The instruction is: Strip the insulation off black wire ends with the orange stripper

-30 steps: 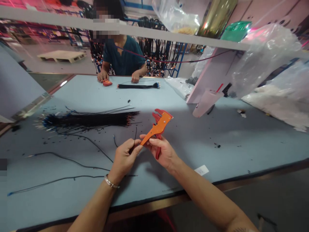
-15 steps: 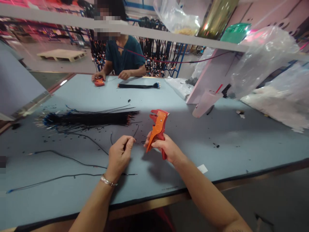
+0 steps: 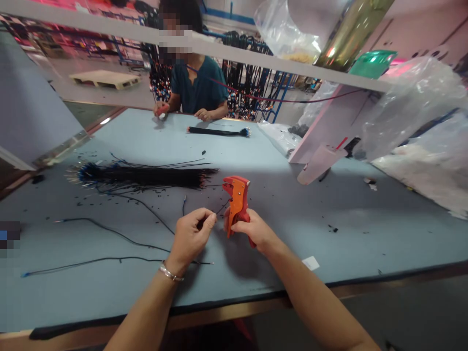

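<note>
- A silver bracelet [image 3: 170, 272] rings the left wrist, nearer than the orange-and-red tool [image 3: 238, 197] and off to its left.
- A white label [image 3: 310, 263] lies on the desk [image 3: 351, 209], nearer than the tool and to its right.
- The left hand [image 3: 193, 234], just left of the tool, has its grip closed to a fingertip pinch on a thin black wire [image 3: 222, 207]. The wire slants up towards the tool; from where I stand, I cannot tell whether its tip touches.
- The right hand [image 3: 253, 229] has its grip wrapped around the tool's handles, holding it nearly upright above the desk, head uppermost.
- Loose wires [image 3: 106, 233] straggle across the desk, left of the tool.
- A thick black wire bundle [image 3: 157, 176] lies left of the tool's head, its blue ends pointing away.
- Well beyond the tool lies a slimmer bundle [image 3: 217, 131].
- Farthest off, a co-worker [image 3: 199, 90] sits behind it, one hand on a red tool [image 3: 162, 109].
</note>
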Tool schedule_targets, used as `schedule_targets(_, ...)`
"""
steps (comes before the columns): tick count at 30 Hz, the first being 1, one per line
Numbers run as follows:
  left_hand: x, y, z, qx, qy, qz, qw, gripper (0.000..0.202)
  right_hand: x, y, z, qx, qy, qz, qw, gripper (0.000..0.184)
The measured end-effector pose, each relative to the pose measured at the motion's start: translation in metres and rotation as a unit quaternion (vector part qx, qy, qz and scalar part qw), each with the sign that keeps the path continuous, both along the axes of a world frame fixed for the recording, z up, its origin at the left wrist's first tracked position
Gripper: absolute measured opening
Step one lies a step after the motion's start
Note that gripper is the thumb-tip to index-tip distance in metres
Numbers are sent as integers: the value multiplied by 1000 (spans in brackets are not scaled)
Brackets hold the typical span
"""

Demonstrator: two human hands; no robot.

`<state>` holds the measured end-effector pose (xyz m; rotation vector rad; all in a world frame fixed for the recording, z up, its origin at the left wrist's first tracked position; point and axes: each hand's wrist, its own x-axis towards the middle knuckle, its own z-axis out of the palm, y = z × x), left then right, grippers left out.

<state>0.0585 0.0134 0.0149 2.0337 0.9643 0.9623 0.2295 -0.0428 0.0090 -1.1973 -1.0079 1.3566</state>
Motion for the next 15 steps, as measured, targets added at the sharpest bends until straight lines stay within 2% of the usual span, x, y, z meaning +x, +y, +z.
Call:
schedule_targets(10,-2,0,6,-22,12,14,1000,30,1,-4,-3,13,-121,-4,993,28)
schedule_targets(15,-8,7,9,-14,13,129,992,28,9,-8,9,38,-109,-57,992,25)
